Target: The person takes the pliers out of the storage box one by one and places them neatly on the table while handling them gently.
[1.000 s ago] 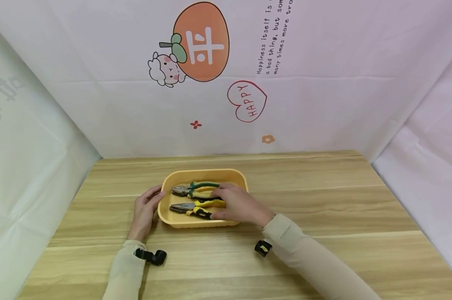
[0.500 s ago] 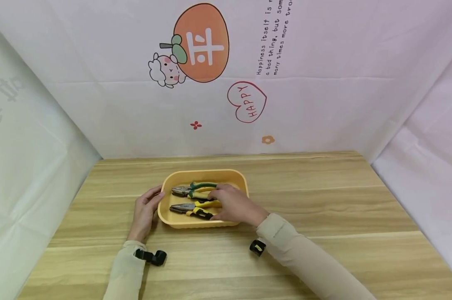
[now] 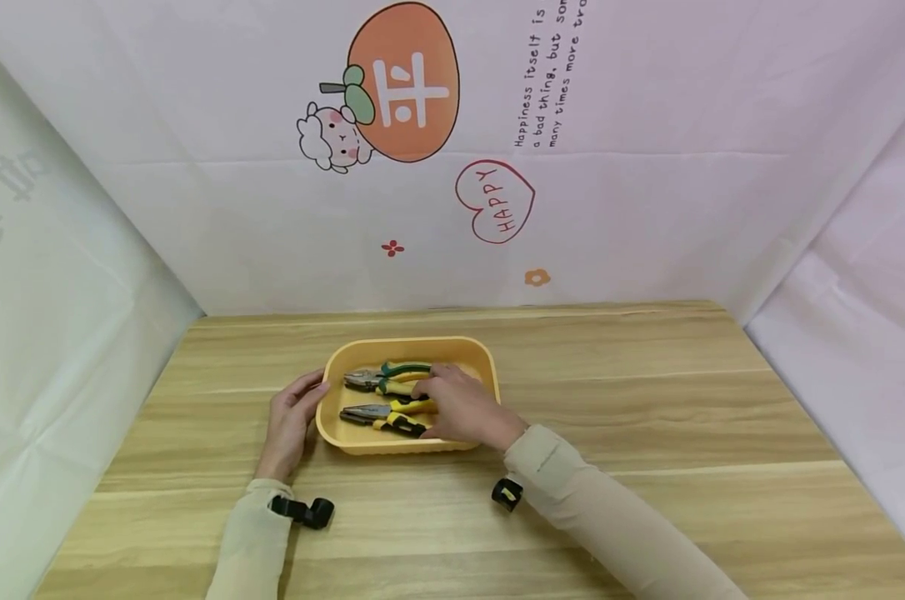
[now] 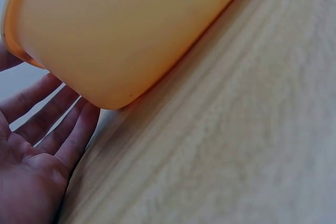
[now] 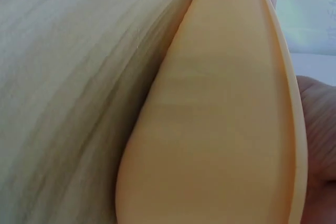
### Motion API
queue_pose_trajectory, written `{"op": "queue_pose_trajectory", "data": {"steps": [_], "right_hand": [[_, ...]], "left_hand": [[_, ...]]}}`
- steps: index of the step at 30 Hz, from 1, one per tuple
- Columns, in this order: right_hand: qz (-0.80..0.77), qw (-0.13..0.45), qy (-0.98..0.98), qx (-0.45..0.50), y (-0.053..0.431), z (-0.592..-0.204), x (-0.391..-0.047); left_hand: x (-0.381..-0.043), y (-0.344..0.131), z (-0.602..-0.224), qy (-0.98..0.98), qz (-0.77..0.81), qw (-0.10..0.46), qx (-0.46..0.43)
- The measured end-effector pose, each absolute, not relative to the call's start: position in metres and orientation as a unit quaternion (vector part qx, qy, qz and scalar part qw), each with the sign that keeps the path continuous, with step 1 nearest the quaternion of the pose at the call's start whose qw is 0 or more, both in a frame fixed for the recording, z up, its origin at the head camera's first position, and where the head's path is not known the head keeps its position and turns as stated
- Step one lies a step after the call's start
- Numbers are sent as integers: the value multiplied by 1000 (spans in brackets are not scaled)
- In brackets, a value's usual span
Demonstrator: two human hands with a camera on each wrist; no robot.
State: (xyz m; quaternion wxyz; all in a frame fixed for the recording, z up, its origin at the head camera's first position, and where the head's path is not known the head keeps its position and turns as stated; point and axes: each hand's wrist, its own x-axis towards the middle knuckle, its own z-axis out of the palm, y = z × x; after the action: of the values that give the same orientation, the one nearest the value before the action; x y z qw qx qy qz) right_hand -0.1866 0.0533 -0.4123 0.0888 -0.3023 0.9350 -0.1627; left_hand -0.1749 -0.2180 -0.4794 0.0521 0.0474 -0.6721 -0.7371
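Observation:
A yellow plastic basket [image 3: 407, 447] stands on the wooden table. Inside, combination pliers [image 3: 364, 381] with green and yellow handles lie at the far side. Needle-nose pliers [image 3: 368, 412] with yellow and black handles lie nearer, both heads pointing left. My left hand [image 3: 290, 425] rests against the basket's left end, fingers [image 4: 68, 119] extended along it in the left wrist view, thumb at the rim. My right hand [image 3: 467, 408] reaches over the right part of the basket, covering the handle ends of both pliers. I cannot tell whether its fingers grip them.
The wooden table [image 3: 647, 400] extends on both sides of the basket. Behind it hangs a white printed cloth [image 3: 625, 225], with more white cloth [image 3: 70, 275] on the left. A black camera [image 3: 317, 514] sits on the left wrist, another camera [image 3: 507, 494] on the right.
My right hand and forearm have shifted slightly left over the pliers' handles. The left hand, the basket and the pliers' heads look unchanged.

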Motion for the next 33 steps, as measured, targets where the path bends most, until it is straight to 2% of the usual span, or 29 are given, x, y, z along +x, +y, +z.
{"op": "queue_pose_trajectory", "data": {"steps": [10, 33], "right_hand": [[-201, 64, 935, -285, 49, -418, -185], [-225, 72, 933, -273, 47, -417, -183]], "left_hand": [[-175, -216, -475, -667, -741, 48, 55], [-174, -217, -477, -668, -741, 47, 54]]}}
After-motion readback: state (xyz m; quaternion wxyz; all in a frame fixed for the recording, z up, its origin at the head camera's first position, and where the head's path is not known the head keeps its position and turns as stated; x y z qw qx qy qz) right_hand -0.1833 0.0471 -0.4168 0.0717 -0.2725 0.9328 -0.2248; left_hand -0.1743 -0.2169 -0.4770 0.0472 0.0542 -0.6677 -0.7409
